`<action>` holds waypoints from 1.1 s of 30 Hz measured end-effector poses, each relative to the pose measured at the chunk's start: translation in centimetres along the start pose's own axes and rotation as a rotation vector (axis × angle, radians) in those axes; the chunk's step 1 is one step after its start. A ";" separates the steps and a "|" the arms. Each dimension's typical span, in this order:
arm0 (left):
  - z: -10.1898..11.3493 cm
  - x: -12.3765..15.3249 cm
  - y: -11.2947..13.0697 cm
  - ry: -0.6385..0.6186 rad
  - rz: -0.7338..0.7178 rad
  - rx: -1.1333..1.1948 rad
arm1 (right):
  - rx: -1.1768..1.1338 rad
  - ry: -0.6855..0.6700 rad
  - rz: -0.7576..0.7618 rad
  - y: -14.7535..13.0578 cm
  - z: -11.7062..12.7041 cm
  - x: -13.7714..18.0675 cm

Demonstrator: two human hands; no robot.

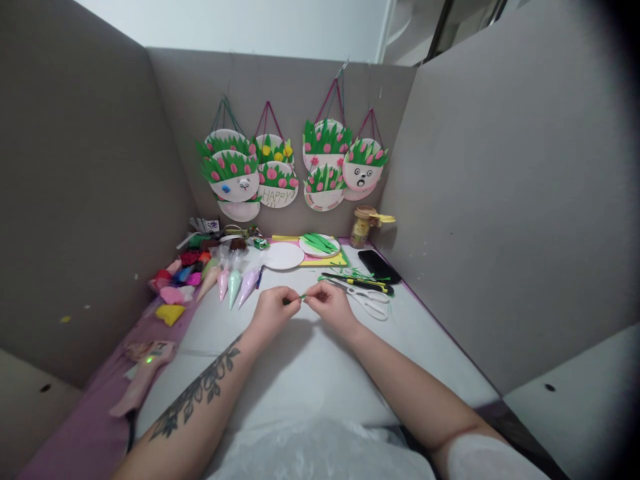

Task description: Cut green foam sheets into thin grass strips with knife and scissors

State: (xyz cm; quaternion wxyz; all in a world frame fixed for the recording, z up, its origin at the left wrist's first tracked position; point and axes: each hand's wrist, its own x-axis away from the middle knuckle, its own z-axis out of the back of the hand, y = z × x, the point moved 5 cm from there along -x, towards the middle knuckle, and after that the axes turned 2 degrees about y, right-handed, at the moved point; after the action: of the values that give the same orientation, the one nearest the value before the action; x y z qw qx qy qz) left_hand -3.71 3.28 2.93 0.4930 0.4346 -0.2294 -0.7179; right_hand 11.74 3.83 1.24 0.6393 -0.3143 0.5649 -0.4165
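Observation:
My left hand (274, 309) and my right hand (332, 307) meet above the middle of the white tabletop, fingertips almost touching. Between them, both pinch a tiny green piece (303, 297), mostly covered by the fingers; paper or another material, I cannot tell. Close to the right hand lie white-handled scissors (376, 308) and a black and yellow utility knife (380, 287). Thin green scraps (356, 273) are scattered just behind these. Beyond the hands are a blank white paper plate (283, 256) and a second plate holding long green leaf-shaped strips (320, 244).
At left are a pink glue gun (143, 380) with a green light, crumpled coloured pieces (173, 293) and several pastel-filled piping bags (234, 287). A black phone (379, 266) and a lidded jar (361, 230) stand right. Decorated plates (230, 177) hang on the grey back panel (295, 80).

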 end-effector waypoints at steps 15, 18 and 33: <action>-0.1 0.1 -0.1 0.011 0.051 0.082 | -0.020 0.021 -0.008 -0.1 0.1 0.0; -0.1 0.1 -0.2 0.023 0.056 0.092 | -0.028 0.030 -0.002 -0.2 0.1 0.0; 0.1 -0.1 -0.3 0.051 0.086 0.068 | -0.040 0.068 0.006 -0.2 0.0 -0.2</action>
State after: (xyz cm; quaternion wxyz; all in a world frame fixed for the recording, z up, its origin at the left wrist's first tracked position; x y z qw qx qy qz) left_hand -3.94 3.47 2.74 0.5141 0.4589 -0.2593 -0.6767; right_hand 11.75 3.92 1.48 0.6145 -0.3108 0.5955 -0.4137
